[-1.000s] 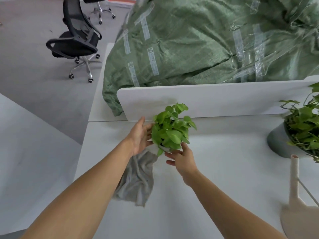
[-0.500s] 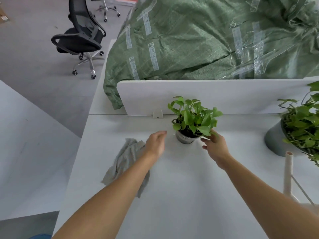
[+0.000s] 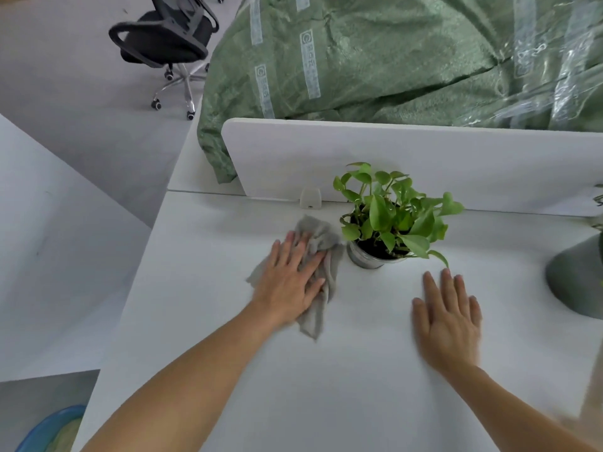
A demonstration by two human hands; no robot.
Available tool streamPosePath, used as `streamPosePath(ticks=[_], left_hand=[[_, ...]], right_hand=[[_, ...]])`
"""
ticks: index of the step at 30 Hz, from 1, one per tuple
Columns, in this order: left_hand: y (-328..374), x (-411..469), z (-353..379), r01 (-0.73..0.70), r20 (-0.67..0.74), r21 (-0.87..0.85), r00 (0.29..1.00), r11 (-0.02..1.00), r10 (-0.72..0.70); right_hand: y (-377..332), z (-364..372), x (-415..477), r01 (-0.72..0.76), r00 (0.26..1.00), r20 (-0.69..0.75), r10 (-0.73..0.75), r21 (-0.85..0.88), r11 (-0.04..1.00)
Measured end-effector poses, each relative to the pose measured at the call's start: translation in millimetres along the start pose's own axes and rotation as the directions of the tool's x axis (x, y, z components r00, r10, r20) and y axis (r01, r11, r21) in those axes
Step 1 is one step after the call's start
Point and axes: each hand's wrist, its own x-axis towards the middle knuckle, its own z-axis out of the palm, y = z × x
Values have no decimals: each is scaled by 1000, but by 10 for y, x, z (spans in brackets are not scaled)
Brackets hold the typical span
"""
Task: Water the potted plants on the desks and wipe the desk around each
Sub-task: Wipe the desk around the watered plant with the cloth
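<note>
On the cloth (image 3: 319, 230) now, left hand (image 3: 290, 283).

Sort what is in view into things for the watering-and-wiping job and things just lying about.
For the job: small potted plant, grey cloth under the left hand, desk, larger pot at the right edge.
Lying about: green sack, office chair, divider panel, blue basin.

Grey floor (image 3: 81, 93) w/ black office chair (image 3: 163, 37); white partition (image 3: 424, 158), big green bag (image 3: 391, 60) behind.
</note>
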Motion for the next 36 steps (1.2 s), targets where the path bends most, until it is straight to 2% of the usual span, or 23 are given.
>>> streamPosePath(ticks=[4, 6, 8, 10, 12, 13, 15, 18, 20, 21, 22, 23, 24, 26, 28, 29, 30, 32, 34, 36], left_hand=[[-245, 505, -102, 245, 5, 29, 970, 969, -245], [-364, 437, -54, 394, -34, 9, 919, 919, -394], [-505, 299, -53, 540, -60, -33, 839, 841, -541], [-600, 279, -91, 613, -26, -4, 790, 790, -612], [-487, 407, -106, 647, -44, -60, 759, 760, -650], [-338, 493, -118, 641, -54, -121, 759, 758, -649], [98, 618, -62, 538, -61, -173, 830, 825, -554], [504, 469, 22, 225, -45, -115, 972, 967, -232], [245, 257, 23, 28, -37, -43, 999, 999, -30], [16, 157, 53, -5, -46, -2, 999, 1000, 5], [-246, 70, 72, 42, -45, 25, 998, 999, -41], [-523, -14, 66, 170, -48, 33, 985, 985, -168], [-766, -94, 44, 343, -41, 9, 939, 939, -342], [-995, -143, -2, 636, 28, -77, 771, 768, -636], [-806, 22, -39, 784, 125, -159, 619, 600, -775], [-589, 113, -48, 799, 138, -176, 598, 575, -789], [-344, 205, -39, 775, 124, -186, 629, 605, -768], [164, 231, 52, 633, 53, -182, 770, 752, -636], [544, -30, 123, 432, -3, -145, 900, 890, -437], [666, -392, 191, 228, -27, -95, 972, 969, -231]], right_hand=[[11, 2, 25, -4, 1000, 2, 4, -11, 1000], [16, -1, 21, -3, 1000, 6, 3, -10, 1000], [18, 5, 26, -6, 1000, 13, 6, -12, 1000], [18, 4, 33, -7, 1000, 9, 7, -4, 1000], [17, 4, 52, -1, 1000, 9, 1, -5, 1000], [16, 0, 53, 1, 1000, 10, -1, -6, 1000], [18, -5, 43, -3, 1000, 6, 3, -2, 1000], [14, -10, 49, 1, 1000, 2, -1, 2, 1000], [18, -17, 44, 3, 1000, -5, -3, 2, 1000], [22, -17, 39, 5, 1000, -5, -5, 3, 1000], [25, -16, 36, 8, 1000, -5, -8, 5, 1000], [25, -20, 33, 11, 1000, -7, -11, 7, 1000], [27, -20, 32, 12, 1000, -8, -12, 6, 1000], [27, -4, 37, 13, 1000, -14, -12, 1, 1000], [22, 3, 43, 16, 1000, -13, -16, -11, 1000], [24, 6, 36, 17, 1000, -15, -18, -15, 1000], [25, 7, 37, 18, 1000, -19, -18, -13, 1000], [48, 3, 33, 20, 999, -25, -21, -9, 1000], [49, -5, 13, 31, 999, -20, -31, -4, 1000], [65, -5, 34, 34, 999, -18, -34, -5, 999]])
